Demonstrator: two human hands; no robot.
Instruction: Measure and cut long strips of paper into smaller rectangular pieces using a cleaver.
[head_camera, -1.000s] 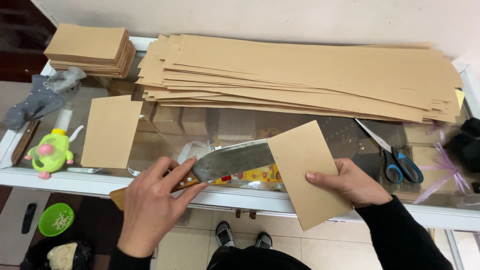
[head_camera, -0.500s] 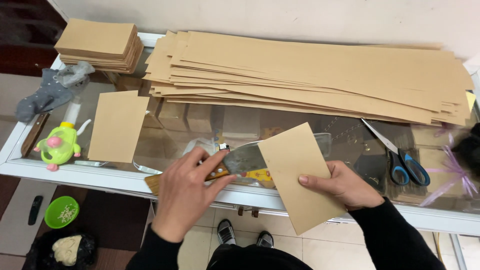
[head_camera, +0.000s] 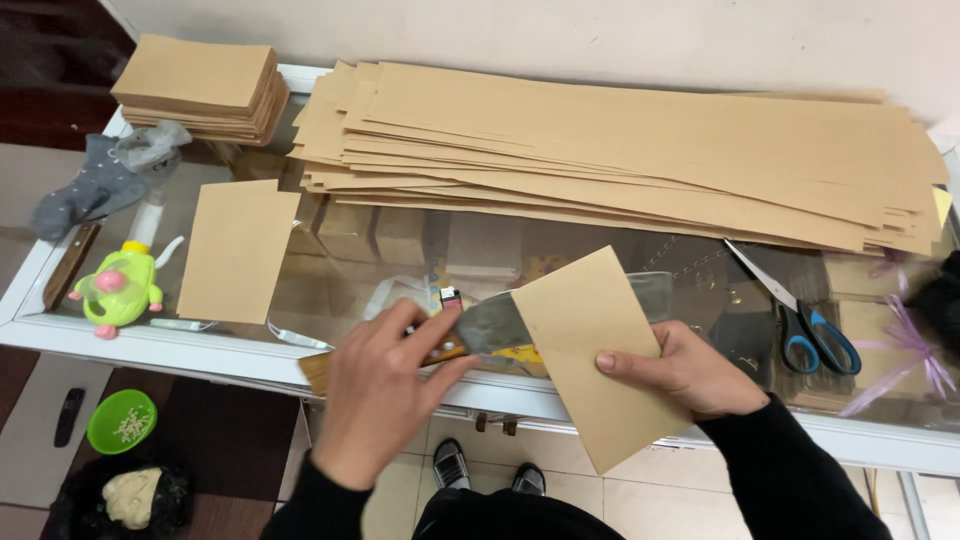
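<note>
Near the front edge of the glass-topped bench (head_camera: 200, 345), the left hand (head_camera: 385, 385) is closed around the wooden handle of a cleaver (head_camera: 480, 330), whose broad grey blade lies flat on the glass and runs under a cut kraft-paper rectangle (head_camera: 600, 350). The right hand (head_camera: 690, 370) grips that rectangle by its right edge, thumb on top, fingers beneath; the sheet tilts, its lower corner hanging past the bench edge. Behind the cleaver, a thick pile of long kraft-paper strips (head_camera: 640, 150) spans most of the bench's back half. Left of the cleaver lies a single loose kraft rectangle (head_camera: 237, 250), and beyond it, at the back left corner, a neat stack of cut rectangles (head_camera: 200, 85). Farther left of the loose rectangle sit a green and pink toy (head_camera: 120, 285) and a grey glove (head_camera: 100, 185). Right of the held sheet, blue-handled scissors (head_camera: 800, 315) rest on the glass, apart from the right hand.
</note>
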